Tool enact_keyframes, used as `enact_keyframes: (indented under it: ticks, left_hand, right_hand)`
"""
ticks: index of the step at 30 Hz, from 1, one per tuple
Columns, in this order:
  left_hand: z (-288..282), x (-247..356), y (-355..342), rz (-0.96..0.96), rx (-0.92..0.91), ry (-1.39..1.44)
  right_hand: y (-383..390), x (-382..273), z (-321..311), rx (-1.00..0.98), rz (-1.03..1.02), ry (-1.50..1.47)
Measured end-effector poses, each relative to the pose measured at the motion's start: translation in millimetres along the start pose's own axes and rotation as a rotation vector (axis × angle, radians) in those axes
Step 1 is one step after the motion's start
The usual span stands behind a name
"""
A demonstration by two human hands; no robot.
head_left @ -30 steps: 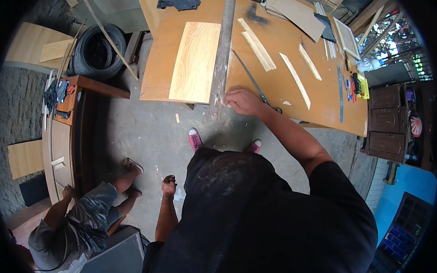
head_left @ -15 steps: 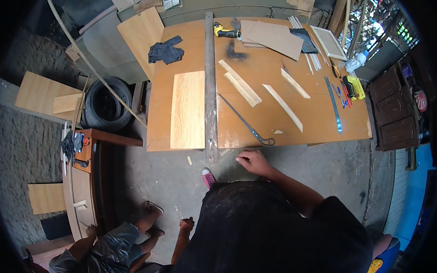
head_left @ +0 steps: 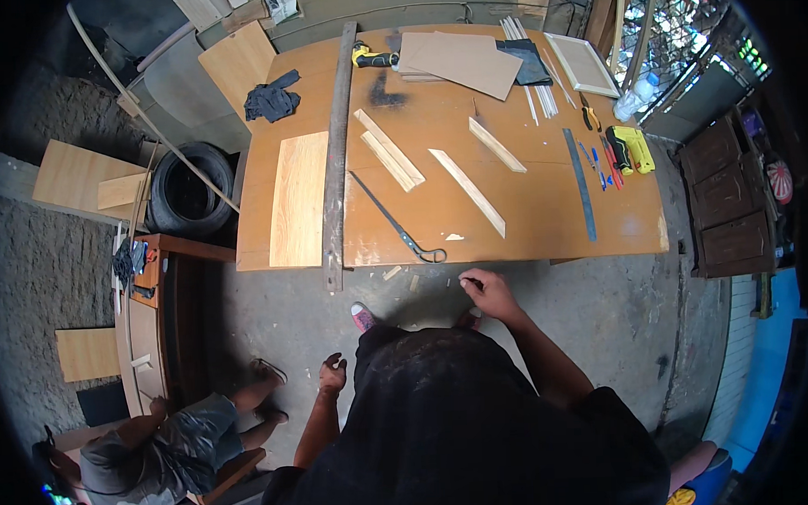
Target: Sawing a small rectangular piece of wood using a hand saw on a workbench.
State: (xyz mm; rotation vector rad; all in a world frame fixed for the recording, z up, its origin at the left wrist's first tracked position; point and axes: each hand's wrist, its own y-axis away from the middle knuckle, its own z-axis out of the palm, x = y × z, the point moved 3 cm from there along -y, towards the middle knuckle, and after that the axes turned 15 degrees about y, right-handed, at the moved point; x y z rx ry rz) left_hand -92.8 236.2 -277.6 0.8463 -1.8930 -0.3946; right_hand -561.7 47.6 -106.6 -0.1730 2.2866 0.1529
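Note:
My left hand [head_left: 333,372] hangs low beside my body, its fingers loosely bent and apart, with nothing seen in it. In front of the table's near edge, my right hand [head_left: 490,291] is held with curled fingers and appears to hold nothing. Nearest to it on the table [head_left: 509,209] lies a narrow-bladed handsaw [head_left: 403,237] with a dark loop handle. Beyond the saw lie several pale wood strips with slanted ends, among them a long strip [head_left: 469,194], a shorter strip [head_left: 496,145] and a pair side by side [head_left: 390,152]. Neither hand touches anything on the table.
A long dark bar [head_left: 334,166] crosses the table beside a wood-grain board [head_left: 297,203]. Brown sheets [head_left: 464,63], a yellow-black power tool [head_left: 375,57], a metal ruler [head_left: 580,184] and pliers [head_left: 590,114] lie around. At lower left another person [head_left: 162,448] sits by a workbench.
I have stepped so that the table and its things sit further left in view. My left hand has come forward, its fingers looser. A second shoe now shows.

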Motion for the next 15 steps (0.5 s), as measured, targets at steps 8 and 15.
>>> enact_keyframes:
  ticks: [8,15]
  left_hand:
    - [45.3,53.5,69.9,-0.003,-0.131,0.085]
    - [28.5,-40.8,46.1,-0.109,-0.121,-0.385]
  right_hand:
    - [1.0,50.5,-38.6,0.055,0.073,0.059]
    - [-29.5,62.1,-43.5,0.211,0.122,0.111]
